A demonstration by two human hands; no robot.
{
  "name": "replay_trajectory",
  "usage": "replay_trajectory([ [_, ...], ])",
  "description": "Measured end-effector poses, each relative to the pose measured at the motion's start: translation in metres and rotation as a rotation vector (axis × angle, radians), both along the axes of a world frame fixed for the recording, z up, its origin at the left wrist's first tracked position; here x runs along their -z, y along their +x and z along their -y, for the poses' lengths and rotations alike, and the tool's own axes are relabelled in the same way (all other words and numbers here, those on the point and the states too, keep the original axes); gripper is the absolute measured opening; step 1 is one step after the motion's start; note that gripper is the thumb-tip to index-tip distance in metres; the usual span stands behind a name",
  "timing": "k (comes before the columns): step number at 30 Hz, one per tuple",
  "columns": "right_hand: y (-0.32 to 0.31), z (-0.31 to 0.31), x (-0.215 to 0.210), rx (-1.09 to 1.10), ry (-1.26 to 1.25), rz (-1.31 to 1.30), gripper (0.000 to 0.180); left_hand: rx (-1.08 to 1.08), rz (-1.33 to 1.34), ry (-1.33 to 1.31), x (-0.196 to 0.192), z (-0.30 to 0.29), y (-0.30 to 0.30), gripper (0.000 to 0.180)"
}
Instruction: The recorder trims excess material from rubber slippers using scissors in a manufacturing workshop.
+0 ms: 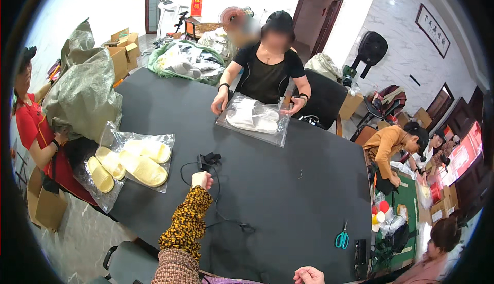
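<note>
My left hand, in a spotted yellow-and-black sleeve, reaches out over the black table. Its fingers are curled at a thin black cable; I see only the back of the hand, so a grip is not clear. The cable loops up to a small black device just beyond the hand and trails back to a plug. My right hand rests at the table's near edge, fingers curled, nothing visible in it.
Yellow slippers in clear bags lie at the left. Across the table a person presses a clear bag of white slippers. Teal scissors lie near right. A person in red holds a grey woven sack. Others sit at a green table.
</note>
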State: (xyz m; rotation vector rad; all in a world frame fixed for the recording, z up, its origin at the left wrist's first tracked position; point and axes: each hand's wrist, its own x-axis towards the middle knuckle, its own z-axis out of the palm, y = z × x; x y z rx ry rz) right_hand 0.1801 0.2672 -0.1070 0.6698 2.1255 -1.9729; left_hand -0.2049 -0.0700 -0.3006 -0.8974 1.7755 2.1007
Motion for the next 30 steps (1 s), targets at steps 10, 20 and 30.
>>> replay_trajectory([
  [10,-0.018,0.004,0.023,-0.009,-0.053,0.017,0.017,-0.191,0.054,0.368,0.017,-0.04,-0.075,0.069],
  [20,-0.021,0.017,0.016,-0.033,0.019,0.003,0.016,-0.431,0.067,0.609,0.035,-0.061,-0.093,0.053],
  [30,-0.052,0.028,-0.003,-0.118,0.047,0.052,0.014,-0.737,-0.039,0.725,-0.014,-0.073,-0.071,0.072],
])
